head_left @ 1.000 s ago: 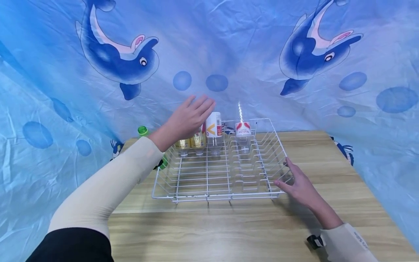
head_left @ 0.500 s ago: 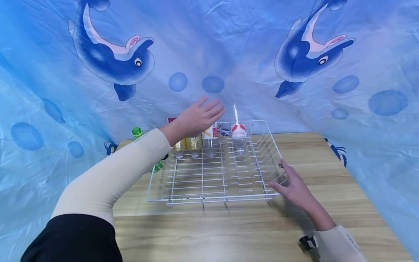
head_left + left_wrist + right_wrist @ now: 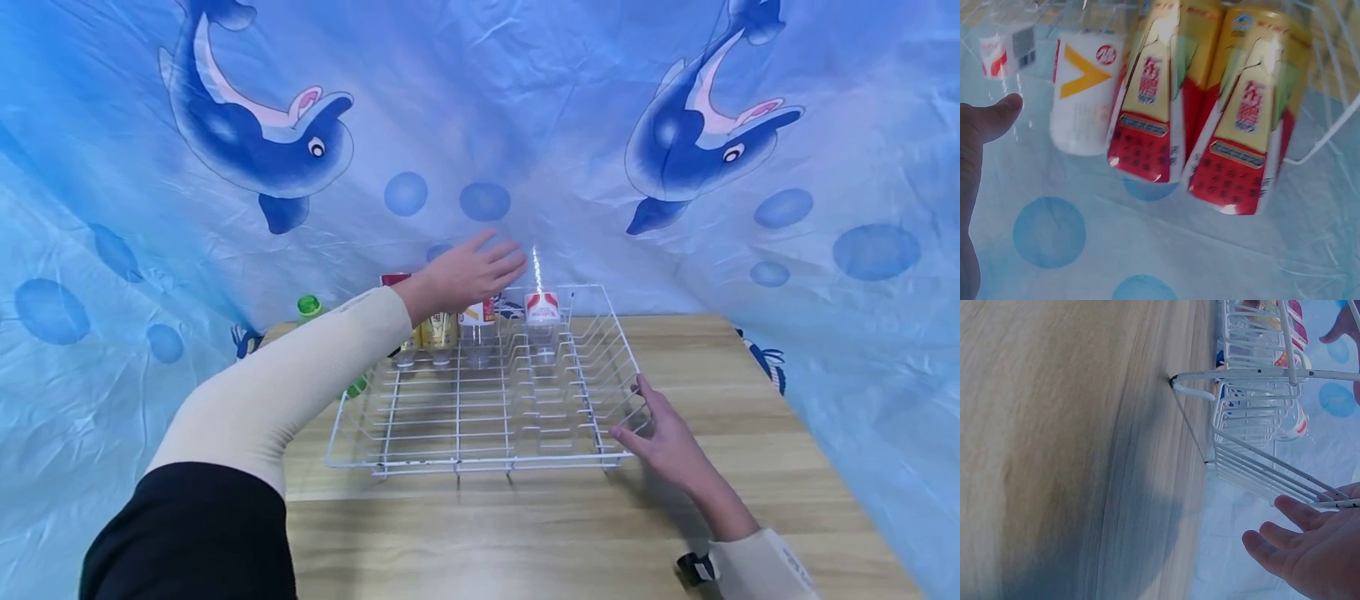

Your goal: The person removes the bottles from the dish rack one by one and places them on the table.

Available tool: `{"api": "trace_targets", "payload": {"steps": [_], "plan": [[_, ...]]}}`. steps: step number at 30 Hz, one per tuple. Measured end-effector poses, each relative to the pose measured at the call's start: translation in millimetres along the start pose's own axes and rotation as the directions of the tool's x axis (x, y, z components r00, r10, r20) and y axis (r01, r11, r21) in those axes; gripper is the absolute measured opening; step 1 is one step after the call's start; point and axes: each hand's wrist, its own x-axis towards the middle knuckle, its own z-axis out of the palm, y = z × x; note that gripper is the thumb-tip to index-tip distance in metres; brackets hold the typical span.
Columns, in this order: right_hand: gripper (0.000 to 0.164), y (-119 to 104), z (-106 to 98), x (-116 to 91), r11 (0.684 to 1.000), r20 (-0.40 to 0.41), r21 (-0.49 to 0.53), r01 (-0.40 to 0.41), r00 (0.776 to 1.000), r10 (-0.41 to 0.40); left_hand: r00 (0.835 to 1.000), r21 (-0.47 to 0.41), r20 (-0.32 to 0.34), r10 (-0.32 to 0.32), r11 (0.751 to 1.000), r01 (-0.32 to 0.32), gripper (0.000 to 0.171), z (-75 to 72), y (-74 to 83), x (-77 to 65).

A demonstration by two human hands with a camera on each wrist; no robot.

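Note:
My left hand (image 3: 468,275), fingers straight and holding nothing, is over the back of a white wire dish rack (image 3: 483,468). Beneath the hand and forearm, two gold-and-red bottles (image 3: 1250,106) stand upside down in the rack. Beside them is an upside-down bottle with a white label and yellow V (image 3: 1088,94), partly covered by the hand in the head view. An upturned clear bottle with a red-and-white label (image 3: 542,310) stands to the hand's right. My right hand (image 3: 667,442) holds the rack's front right corner, thumb at the front and fingers along the side.
A green-capped bottle (image 3: 309,307) stands left of the rack, mostly hidden behind my left sleeve. The rack sits on a wooden table (image 3: 480,542). Just behind the table hangs a blue curtain (image 3: 585,167) printed with dolphins.
My left hand has moved to the right, from over the gold-and-red bottles past the V-label bottle towards the clear one. The right hand stays at the rack's corner; the head view has shifted slightly.

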Motion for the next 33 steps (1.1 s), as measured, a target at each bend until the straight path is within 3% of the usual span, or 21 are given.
{"api": "trace_targets", "payload": {"steps": [5, 10, 20, 28, 33], "plan": [[0.107, 5, 6, -6, 1.0, -0.003, 0.027, -0.016, 1.0, 0.016, 0.999, -0.001, -0.04, -0.005, 1.0, 0.005, 0.077, -0.2, -5.8, 17.4], [0.105, 8, 13, -12, 1.0, -0.017, 0.022, -0.008, 1.0, 0.008, 0.995, -0.015, -0.08, 0.056, 0.998, -0.057, 0.079, 5.6, -5.3, 32.8], [0.103, 4, 8, -7, 1.0, -0.037, -0.012, 0.006, 0.999, -0.007, 0.984, 0.083, -0.143, 0.105, 0.992, -0.094, 0.081, 15.7, -9.1, 52.7], [0.104, 5, 7, -5, 1.0, -0.043, 0.004, 0.004, 0.999, -0.004, 0.983, 0.119, -0.104, 0.154, 0.983, -0.142, 0.073, 18.4, -13.2, 70.0], [0.103, -1, 4, -4, 1.0, -0.048, 0.006, 0.011, 0.999, -0.01, 0.983, 0.138, -0.075, 0.17, 0.978, -0.158, 0.078, 20.1, -14.2, 77.9]]}}
